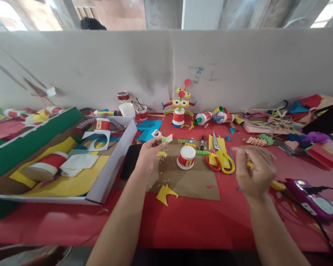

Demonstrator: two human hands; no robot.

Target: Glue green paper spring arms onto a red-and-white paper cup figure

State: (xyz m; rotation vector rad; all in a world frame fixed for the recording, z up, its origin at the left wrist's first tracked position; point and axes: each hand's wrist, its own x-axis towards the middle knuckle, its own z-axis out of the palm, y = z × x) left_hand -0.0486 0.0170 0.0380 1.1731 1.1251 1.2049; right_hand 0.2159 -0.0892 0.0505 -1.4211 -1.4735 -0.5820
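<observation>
My left hand (151,149) pinches a small pale paper piece (169,138) with a folded green paper strip (164,139) at its base. It is raised over a brown cardboard sheet (194,186). On the cardboard stands an upturned red-and-white paper cup (187,156), with a green folded paper spring (202,152) sticking out to its right. My right hand (256,170), slightly blurred, is closed; its fingers hide most of a yellow corded tool (278,185) that looks like a glue gun. Between the cup and this hand lie scissors (224,159) with red and yellow handles.
A white-walled box (116,159) with cups and paper stands at left, beside a black phone (131,160). Finished cup figures (178,117) stand against the wall. A purple corded device (313,201) lies right. Yellow scraps (165,194) lie on the cardboard.
</observation>
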